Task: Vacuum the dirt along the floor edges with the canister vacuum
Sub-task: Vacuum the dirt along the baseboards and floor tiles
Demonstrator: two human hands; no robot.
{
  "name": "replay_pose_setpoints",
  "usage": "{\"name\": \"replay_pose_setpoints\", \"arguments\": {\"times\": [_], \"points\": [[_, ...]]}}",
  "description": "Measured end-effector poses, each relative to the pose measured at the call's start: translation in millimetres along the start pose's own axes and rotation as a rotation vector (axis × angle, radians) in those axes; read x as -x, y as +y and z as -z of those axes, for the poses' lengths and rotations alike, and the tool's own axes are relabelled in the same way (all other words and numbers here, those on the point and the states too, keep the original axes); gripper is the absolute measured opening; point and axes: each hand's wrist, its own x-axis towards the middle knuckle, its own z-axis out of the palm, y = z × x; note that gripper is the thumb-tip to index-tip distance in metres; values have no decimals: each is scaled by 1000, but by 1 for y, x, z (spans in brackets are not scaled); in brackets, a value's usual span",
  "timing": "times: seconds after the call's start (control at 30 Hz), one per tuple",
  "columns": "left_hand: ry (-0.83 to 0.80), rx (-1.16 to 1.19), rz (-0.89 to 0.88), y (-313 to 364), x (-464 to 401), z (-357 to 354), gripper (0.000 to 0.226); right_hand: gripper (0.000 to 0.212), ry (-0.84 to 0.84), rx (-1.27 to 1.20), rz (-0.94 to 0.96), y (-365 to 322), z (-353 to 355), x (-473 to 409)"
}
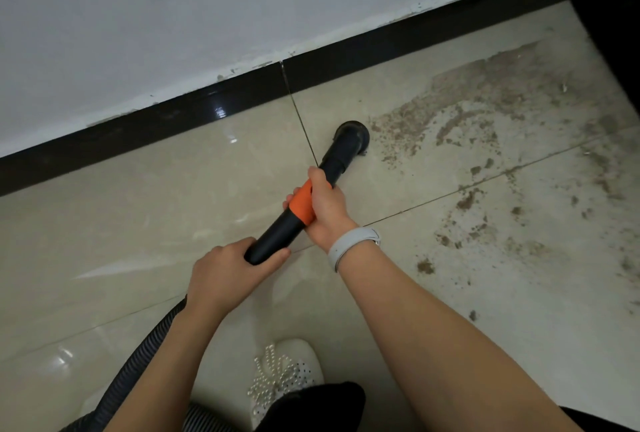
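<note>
Vacuum wand (277, 230): a black tube with an orange collar, slanting down from the person's hands to the floor, well short of the wall.
Nozzle (351, 135): round and black, its mouth down on the floor tiles (138, 216), just beside the near edge of the dirt.
Dirt (485, 112): brown crumbs and dust spread across the tiles to the right of the nozzle, running up to the black skirting (173, 116) in the far corner.
Right hand (325, 209): wrapped round the orange collar, thumb lying along the tube toward the nozzle; a pale grey band (349, 244) sits on the wrist.
Left hand (228, 275): gripping the wand's lower black end, fingers curled over it.
Hose (138, 362): dark and ribbed, trailing from under the left forearm toward the bottom left.
Shoe (287, 372): white, trimmed with pearly beads, planted on the tiles below the hands.
Wall (207, 15): whitish, with ragged paint along the top of the skirting.
</note>
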Motion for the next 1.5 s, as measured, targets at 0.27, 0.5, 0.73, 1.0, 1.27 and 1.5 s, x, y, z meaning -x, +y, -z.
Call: {"name": "replay_pose_setpoints", "arguments": {"times": [0.27,0.5,0.73,1.0,1.27,1.5], "points": [[-165,-71,-160,2,11,-23,81,13,235,-174,106,26,51,24],[-36,-79,-99,21,-4,-13,64,19,206,-84,128,-7,24,1],[256,24,39,51,-23,-4,48,26,152,254,153,-46,-31,-36],[123,357,53,48,-61,11,45,37,172,434,204,-64,-61,-56],[1,282,-30,42,-36,3,41,38,214,230,142,-48,-13,-28],[-100,171,-81,32,-14,-15,45,28,337,64,135,-23,27,-14]]}}
